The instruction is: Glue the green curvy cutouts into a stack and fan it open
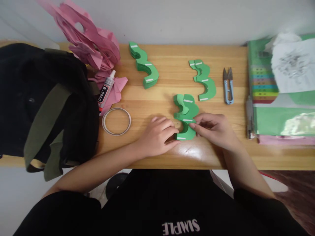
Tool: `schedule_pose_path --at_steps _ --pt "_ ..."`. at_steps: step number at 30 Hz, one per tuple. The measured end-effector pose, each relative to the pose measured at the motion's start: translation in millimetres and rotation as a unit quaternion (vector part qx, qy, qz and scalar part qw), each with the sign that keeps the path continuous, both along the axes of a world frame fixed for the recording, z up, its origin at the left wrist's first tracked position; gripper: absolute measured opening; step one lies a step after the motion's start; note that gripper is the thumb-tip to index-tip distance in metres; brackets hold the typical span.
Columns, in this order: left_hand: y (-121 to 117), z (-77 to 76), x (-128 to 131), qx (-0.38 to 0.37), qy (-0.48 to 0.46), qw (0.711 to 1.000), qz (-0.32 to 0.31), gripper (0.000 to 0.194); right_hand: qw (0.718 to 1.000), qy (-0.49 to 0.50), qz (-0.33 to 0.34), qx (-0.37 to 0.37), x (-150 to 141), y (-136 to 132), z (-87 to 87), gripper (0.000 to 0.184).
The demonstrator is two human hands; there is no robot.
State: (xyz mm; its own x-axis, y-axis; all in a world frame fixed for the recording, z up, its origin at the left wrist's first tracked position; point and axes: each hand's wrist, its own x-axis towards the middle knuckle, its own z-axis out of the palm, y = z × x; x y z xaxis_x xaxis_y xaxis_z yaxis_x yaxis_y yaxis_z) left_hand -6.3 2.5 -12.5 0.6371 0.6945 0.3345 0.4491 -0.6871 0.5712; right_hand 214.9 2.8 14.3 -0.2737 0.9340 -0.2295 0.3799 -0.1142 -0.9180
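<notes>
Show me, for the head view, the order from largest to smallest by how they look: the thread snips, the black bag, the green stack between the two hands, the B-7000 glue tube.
1. Black bag
2. Green stack being handled
3. B-7000 glue tube and thread snips: too alike to rank

Green wavy shape (192, 111): thick, approx. "3" outline, layers hard to tell
White strips: 3 on top face, nr ea. end + mid
Pose: face up, bulges to rt
Spot: wood tabletop (162, 98), twd front edge
</notes>
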Motion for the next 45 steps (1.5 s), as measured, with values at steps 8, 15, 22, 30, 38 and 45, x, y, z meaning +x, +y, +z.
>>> schedule_pose_path --at_steps 8,15,22,30,38,45 --pt "0 2.1 0 -0.002 0.003 1.000 -0.002 0.016 1.000 -0.003 0.008 0.014 -1 1 0.7 0.026" --pt "0 3.1 1 -0.008 0.009 1.000 -0.002 0.013 1.000 -0.014 0.012 0.020 -2 1 -0.6 0.027" --pt "-1 1.4 0 -0.023 0.006 1.000 -0.003 0.012 1.000 -0.013 0.019 0.021 -2 2 -1.0 0.025" --pt "-2 1.3 0 -0.030 0.005 0.999 0.011 0.012 1.000 0.018 0.022 0.009 -3 3 -4.3 0.027" --pt "0 0.6 0 -0.055 0.021 0.998 0.010 0.011 0.996 0.069 0.051 -0.001 -4 7 -12.0 0.029" --pt "0 -0.3 0 -0.020 0.034 0.999 0.009 0.011 0.994 0.068 0.084 0.009 -4 9 -14.6 0.029"
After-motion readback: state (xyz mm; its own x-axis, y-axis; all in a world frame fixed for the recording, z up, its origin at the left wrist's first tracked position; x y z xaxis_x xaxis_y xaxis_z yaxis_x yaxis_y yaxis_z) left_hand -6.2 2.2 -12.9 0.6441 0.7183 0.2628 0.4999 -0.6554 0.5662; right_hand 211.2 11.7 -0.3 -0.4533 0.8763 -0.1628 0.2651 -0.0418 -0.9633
